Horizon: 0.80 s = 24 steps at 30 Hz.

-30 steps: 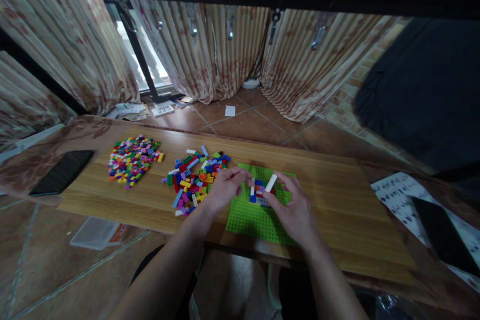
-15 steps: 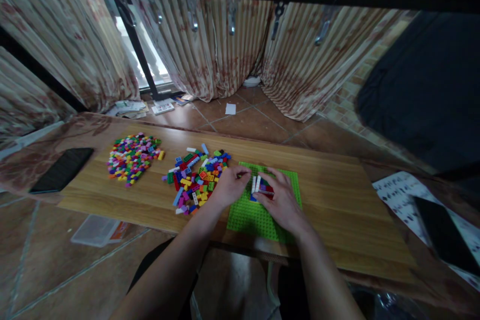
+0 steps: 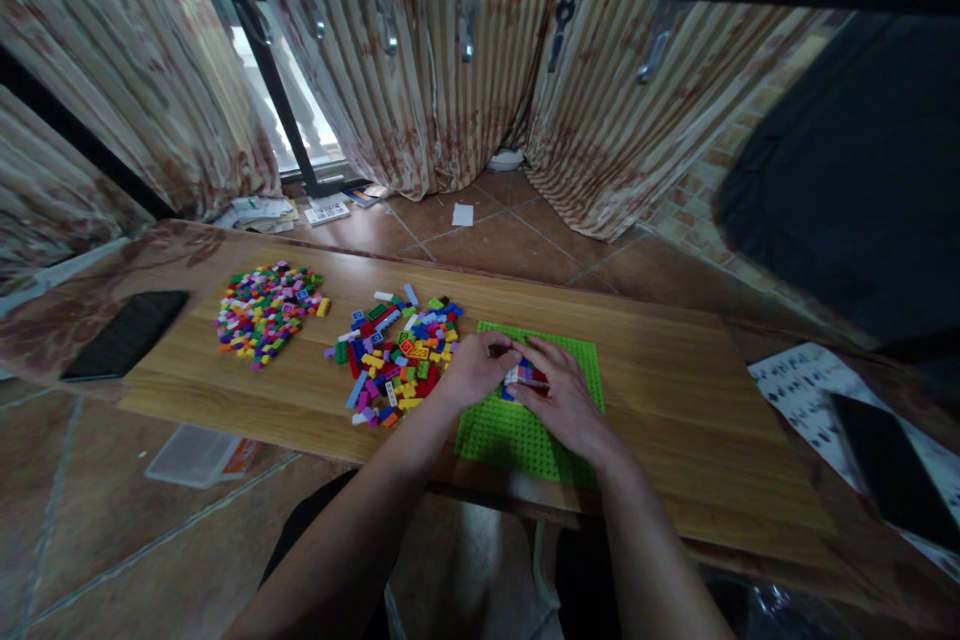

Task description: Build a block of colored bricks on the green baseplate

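A green studded baseplate [image 3: 495, 440] lies on the wooden board, with a small build of toy bricks [image 3: 517, 382] on it; white, blue and red parts show between my hands. My left hand [image 3: 476, 370] is over the build's left side, its thumb and fingers pinched together. Whatever is in that pinch is hidden. From the right, my right hand [image 3: 566, 400] curls around the build, thumb on the near side and fingers on the far side. Just left of the baseplate spreads a pile of larger mixed bricks [image 3: 390, 360].
Farther left on the wooden board [image 3: 660, 400] is a heap of small bricks [image 3: 270, 310]. A dark phone [image 3: 124, 335] lies at the left end. At the right are a printed sheet [image 3: 799, 380] and another dark device [image 3: 892, 470]. A clear plastic box [image 3: 187, 455] sits on the floor.
My left hand has shifted right, onto the build, and now covers most of the white bricks that showed before. My right hand has stayed around the build.
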Each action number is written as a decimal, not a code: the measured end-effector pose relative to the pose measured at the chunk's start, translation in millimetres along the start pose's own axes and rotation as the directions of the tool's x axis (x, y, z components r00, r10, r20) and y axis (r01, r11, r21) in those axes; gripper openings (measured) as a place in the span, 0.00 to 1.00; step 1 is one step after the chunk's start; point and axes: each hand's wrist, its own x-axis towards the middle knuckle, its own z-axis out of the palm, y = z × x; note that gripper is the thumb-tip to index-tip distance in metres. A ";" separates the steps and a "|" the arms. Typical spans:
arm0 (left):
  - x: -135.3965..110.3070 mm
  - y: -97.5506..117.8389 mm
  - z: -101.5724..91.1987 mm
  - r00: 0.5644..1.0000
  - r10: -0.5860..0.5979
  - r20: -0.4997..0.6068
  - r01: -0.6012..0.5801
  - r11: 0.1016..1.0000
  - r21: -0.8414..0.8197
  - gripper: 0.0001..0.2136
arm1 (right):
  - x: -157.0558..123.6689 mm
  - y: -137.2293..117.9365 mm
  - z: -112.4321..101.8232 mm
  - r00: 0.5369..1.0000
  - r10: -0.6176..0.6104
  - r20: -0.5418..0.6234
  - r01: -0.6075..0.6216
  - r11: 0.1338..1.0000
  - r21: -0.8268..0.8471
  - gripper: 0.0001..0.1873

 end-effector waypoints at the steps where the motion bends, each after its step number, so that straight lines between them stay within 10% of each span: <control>1: -0.1 0.1 0.3 1.000 0.001 -0.003 -0.001 1.000 0.000 0.09 | -0.1 0.5 0.4 1.000 0.004 0.002 -0.004 1.000 0.003 0.29; 24: -2.8 6.1 2.3 0.998 -0.037 -0.056 0.043 0.993 0.106 0.09 | 0.6 0.8 3.9 0.998 0.035 -0.058 -0.031 0.997 0.070 0.28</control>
